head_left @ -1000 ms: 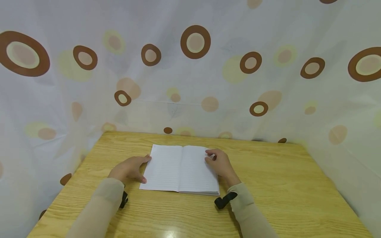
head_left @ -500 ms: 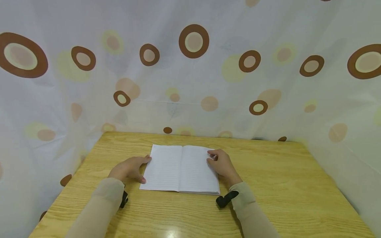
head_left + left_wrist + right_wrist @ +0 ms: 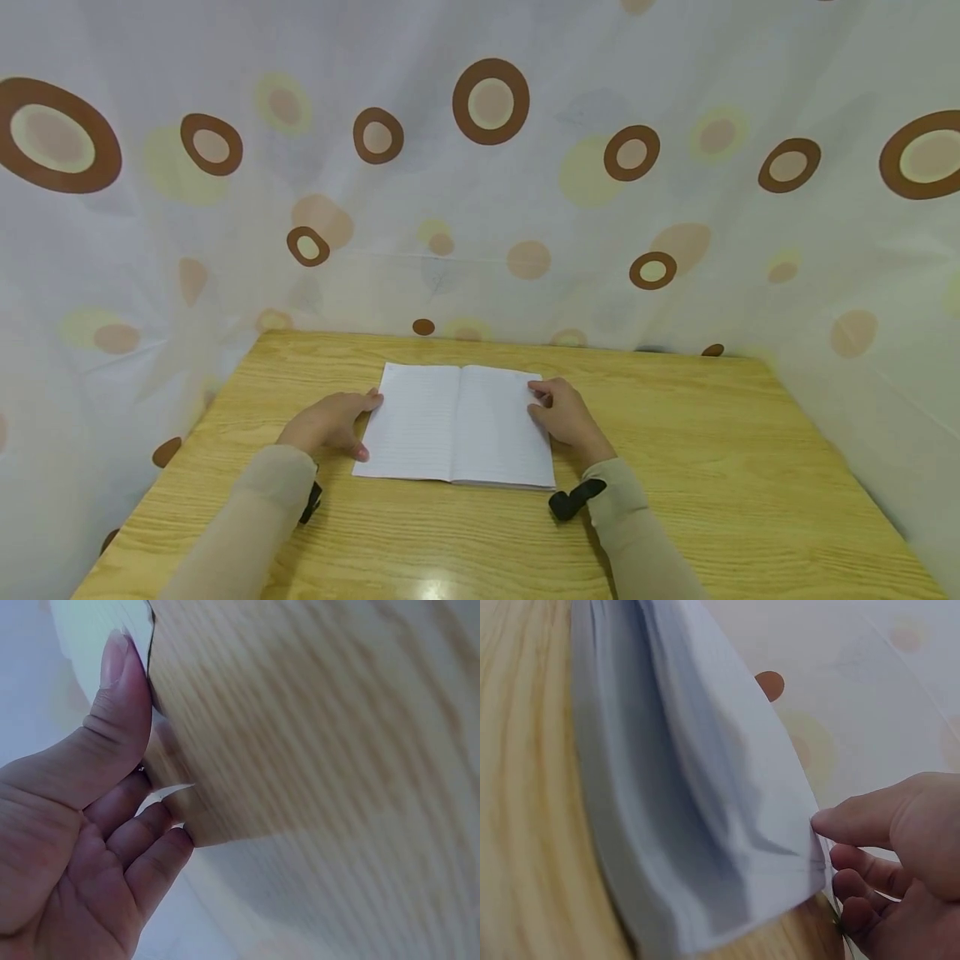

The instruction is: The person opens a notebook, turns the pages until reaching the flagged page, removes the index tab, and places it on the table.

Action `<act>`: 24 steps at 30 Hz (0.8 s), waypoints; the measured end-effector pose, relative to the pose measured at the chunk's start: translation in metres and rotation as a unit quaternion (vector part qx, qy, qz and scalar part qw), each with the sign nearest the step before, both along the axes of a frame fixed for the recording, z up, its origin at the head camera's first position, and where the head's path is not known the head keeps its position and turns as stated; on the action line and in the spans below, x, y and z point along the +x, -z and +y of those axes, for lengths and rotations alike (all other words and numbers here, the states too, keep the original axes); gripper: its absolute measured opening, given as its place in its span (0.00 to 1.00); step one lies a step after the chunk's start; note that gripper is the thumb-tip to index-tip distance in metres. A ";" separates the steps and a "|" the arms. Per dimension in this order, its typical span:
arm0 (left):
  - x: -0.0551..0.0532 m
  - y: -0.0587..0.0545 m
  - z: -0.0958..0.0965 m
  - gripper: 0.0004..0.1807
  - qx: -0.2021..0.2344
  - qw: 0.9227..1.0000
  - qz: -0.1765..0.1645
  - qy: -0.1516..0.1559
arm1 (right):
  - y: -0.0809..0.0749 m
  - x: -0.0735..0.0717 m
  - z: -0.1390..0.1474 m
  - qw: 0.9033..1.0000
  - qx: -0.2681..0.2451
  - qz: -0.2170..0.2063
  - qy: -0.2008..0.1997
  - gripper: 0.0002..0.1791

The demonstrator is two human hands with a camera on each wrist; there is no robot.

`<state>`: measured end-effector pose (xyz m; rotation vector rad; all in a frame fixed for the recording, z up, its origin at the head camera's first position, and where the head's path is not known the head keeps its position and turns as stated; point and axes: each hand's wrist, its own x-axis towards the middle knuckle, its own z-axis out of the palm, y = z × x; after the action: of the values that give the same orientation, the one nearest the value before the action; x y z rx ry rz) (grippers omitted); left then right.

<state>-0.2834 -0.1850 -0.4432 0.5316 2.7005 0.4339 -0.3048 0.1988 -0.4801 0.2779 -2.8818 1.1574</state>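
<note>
An open notebook (image 3: 412, 425) with blank lined white pages lies on the wooden table. My left hand (image 3: 330, 423) rests at its left edge, thumb and forefinger spread apart along the page. In the left wrist view the thumb lies against the page edge (image 3: 82, 637), and the other fingers bend loosely near the table. My right hand (image 3: 564, 414) pinches the outer edge of the right-hand pages, near the upper corner. From the right wrist view, thumb and fingers meet at the margin of a page (image 3: 780, 795), with other pages fanned apart behind it.
The wooden table (image 3: 720, 467) extends around the notebook. A pale curtain (image 3: 510, 200) with brown and yellow ring patterns hangs behind and at both sides. Black wrist-worn devices show at the left sleeve (image 3: 311, 502) and the right sleeve (image 3: 573, 500).
My right hand has shifted slightly to the right along the notebook's outer edge, and the right-hand pages lie a little flatter. The left hand has stayed in place.
</note>
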 end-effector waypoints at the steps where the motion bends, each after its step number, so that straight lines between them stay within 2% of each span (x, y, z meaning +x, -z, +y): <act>1: 0.000 0.000 0.000 0.54 -0.001 1.000 0.000 0.000 | 0.000 0.000 0.001 1.000 0.001 0.001 -0.001 0.24; 10: 0.001 -0.001 0.001 0.54 -0.007 1.000 0.004 0.003 | 0.002 0.000 0.002 1.000 0.005 0.011 -0.022 0.26; 15: 0.002 -0.001 0.002 0.54 -0.003 1.000 0.006 -0.006 | 0.003 0.000 0.003 1.000 0.006 0.009 -0.025 0.25; 24: 0.000 0.002 0.005 0.54 -0.003 1.000 0.011 -0.018 | 0.002 0.000 0.000 1.000 0.001 0.008 -0.005 0.19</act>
<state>-0.2830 -0.1803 -0.4453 0.4905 2.7344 0.4329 -0.3043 0.1993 -0.4817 0.2996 -2.8711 1.1468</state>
